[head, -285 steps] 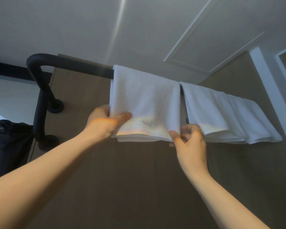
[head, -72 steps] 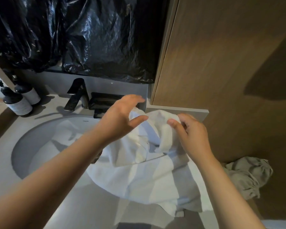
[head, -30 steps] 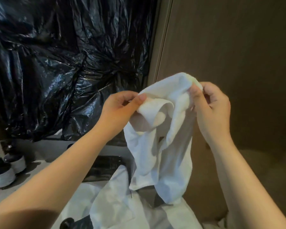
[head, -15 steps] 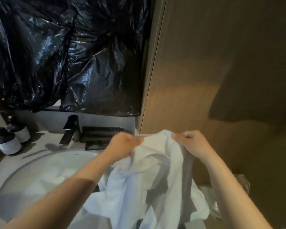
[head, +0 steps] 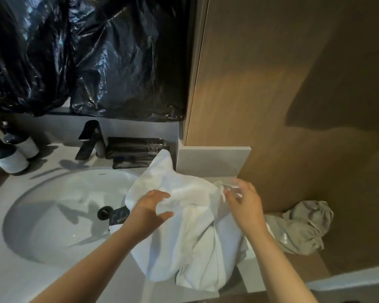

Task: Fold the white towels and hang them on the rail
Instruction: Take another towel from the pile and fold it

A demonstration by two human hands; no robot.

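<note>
A crumpled heap of white towels (head: 197,237) lies on the grey counter (head: 53,281), spilling over the right rim of the sink. My left hand (head: 151,208) hovers at the heap's top left with fingers and thumb spread apart, holding nothing. My right hand (head: 243,202) is at the heap's top right, blurred, its fingers splayed beside a loose towel corner (head: 219,186). The rail is out of view.
White sink basin (head: 59,215) with black drain (head: 104,212) and black faucet (head: 89,139). Two dispenser bottles (head: 11,154) at far left. A black pouch (head: 136,147) behind the heap. Black plastic sheet (head: 85,55) above. Wood panel wall (head: 271,95). Grey-green cloth (head: 300,228) on the right ledge.
Both hands held a towel up by its top edge; the towel has dropped onto the heap and both hands have let go, fingers spread. The view has tilted down.
</note>
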